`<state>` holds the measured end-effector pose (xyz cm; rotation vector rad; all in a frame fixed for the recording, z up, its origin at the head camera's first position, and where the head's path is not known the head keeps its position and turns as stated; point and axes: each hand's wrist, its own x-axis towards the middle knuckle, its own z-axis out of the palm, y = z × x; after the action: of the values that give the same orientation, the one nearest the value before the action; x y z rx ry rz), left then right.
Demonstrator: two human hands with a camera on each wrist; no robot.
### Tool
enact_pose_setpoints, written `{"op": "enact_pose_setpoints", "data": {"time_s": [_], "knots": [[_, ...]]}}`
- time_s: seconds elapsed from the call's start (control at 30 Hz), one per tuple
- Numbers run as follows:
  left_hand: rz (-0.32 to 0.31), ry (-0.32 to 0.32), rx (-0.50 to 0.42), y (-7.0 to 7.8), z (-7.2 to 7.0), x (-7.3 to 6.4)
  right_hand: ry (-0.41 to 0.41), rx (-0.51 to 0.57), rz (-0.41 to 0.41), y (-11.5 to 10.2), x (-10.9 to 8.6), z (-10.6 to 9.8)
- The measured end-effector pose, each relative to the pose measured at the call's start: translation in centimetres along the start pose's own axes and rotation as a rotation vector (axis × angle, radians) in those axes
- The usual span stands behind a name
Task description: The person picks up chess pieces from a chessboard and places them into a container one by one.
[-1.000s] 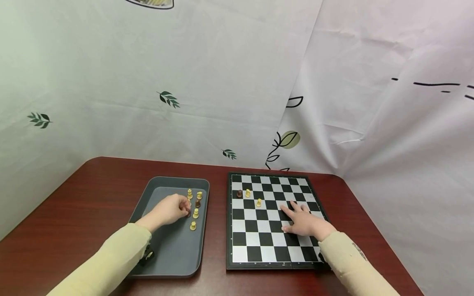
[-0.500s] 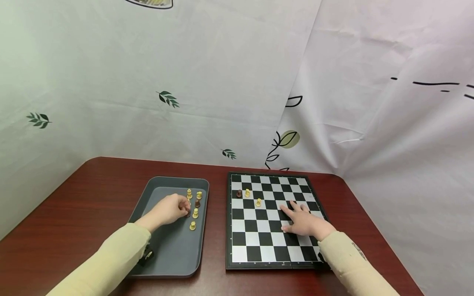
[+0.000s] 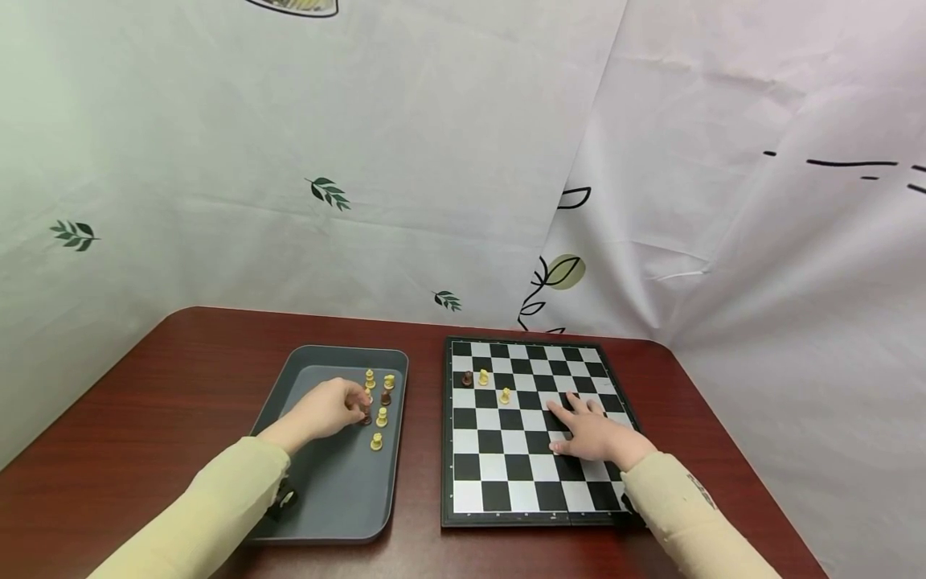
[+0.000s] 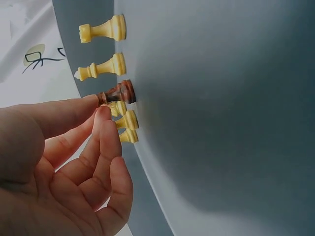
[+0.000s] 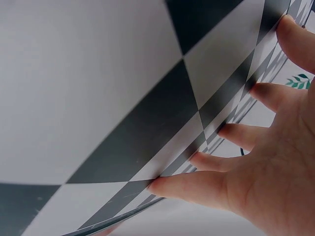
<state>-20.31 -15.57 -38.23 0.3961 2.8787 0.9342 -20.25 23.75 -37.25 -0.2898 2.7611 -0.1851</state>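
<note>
1. L hand (image 3: 325,410) is over the tray (image 3: 340,494), on the L side of the table (image 3: 166,386). Its thumb and a fingertip pinch the top of a dark pc (image 4: 120,92); the rest of the fingers are bent and hold nothing.
2. The dark pc is in the tray, toward the far R part. Can't tell if its base is on the tray floor or a bit up.
3. A pinch up top is prob. OK for a small pc, but it may tip. Best to squeeze just enough so it can't slip or spin.
4. Watch what's close: a yellow pc (image 3: 382,416) is just R of it, w/ another dark pc (image 3: 386,397) a bit farther. Straight up looks safest, b/c going sideways could bump them.
5. Bent fingers should tuck in too, so they don't knock stuff.
6. R hand (image 3: 596,438) is on the board (image 3: 514,442), to the R. Fingers are spread wide, tips touching the squares, nothing held. A light touch is best, so the board won't slide.
</note>
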Motion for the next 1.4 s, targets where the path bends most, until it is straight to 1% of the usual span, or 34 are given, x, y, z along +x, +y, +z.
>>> {"op": "enact_pose_setpoints", "data": {"time_s": [0.47, 0.83, 1.1, 1.23, 1.4], "knots": [[0.012, 0.014, -0.036, 0.6, -0.9, -0.3, -0.007, 0.012, -0.007, 0.1, 0.0, 0.0], [0.041, 0.017, -0.034, 2.3, -0.9, -0.5, 0.004, 0.0, -0.011, 0.1, 0.0, -0.1], [0.061, -0.012, -0.064, 3.5, -0.8, -0.5, 0.006, -0.002, -0.012, 0.0, -0.1, -0.1], [0.089, -0.006, -0.058, 4.1, -0.8, -0.6, 0.003, 0.002, -0.009, -0.1, -0.1, -0.1], [0.098, -0.002, -0.057, 4.9, -0.7, -0.4, 0.004, 0.009, -0.008, 0.0, -0.2, -0.1]]}}
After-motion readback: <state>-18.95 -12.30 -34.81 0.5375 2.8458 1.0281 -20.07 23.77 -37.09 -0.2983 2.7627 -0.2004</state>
